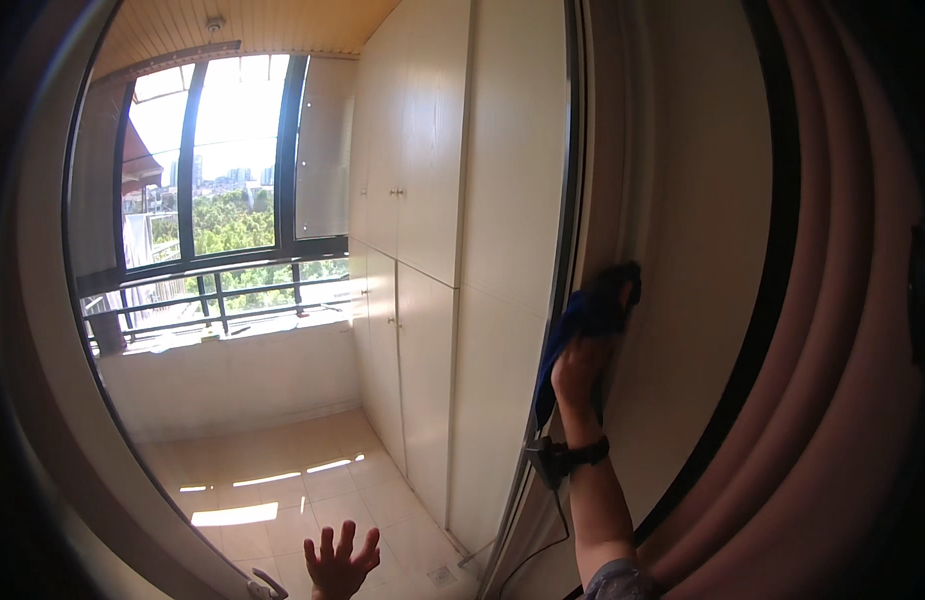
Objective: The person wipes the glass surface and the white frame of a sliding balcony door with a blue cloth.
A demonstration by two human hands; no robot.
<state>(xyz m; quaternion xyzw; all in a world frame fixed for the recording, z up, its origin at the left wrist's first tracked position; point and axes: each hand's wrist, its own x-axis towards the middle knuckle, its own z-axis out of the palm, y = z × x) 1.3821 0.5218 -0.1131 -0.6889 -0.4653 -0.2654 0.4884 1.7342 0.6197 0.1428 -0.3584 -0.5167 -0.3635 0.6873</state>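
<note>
My right hand (577, 369) is raised on the right and grips a dark blue cloth (594, 311). The cloth lies against the pale jamb (609, 187) of a doorway with a dark metal edge, and part of it hangs below my fingers. Some of my fingers are hidden by the cloth. A black strap (587, 452) with a small dark device and a cable is on my right wrist. Low in the middle, my left hand (341, 564) is up with its fingers spread and nothing in it. Whether it touches any surface, I cannot tell.
Pale built-in cabinets (429, 300) with small knobs line the balcony's right side. Beyond are windows (234, 157), a dark railing (222, 300) and a tiled floor (327, 480) with a drain (441, 576). A lever handle (267, 583) sits bottom left; a pinkish curtain (815, 375) hangs right.
</note>
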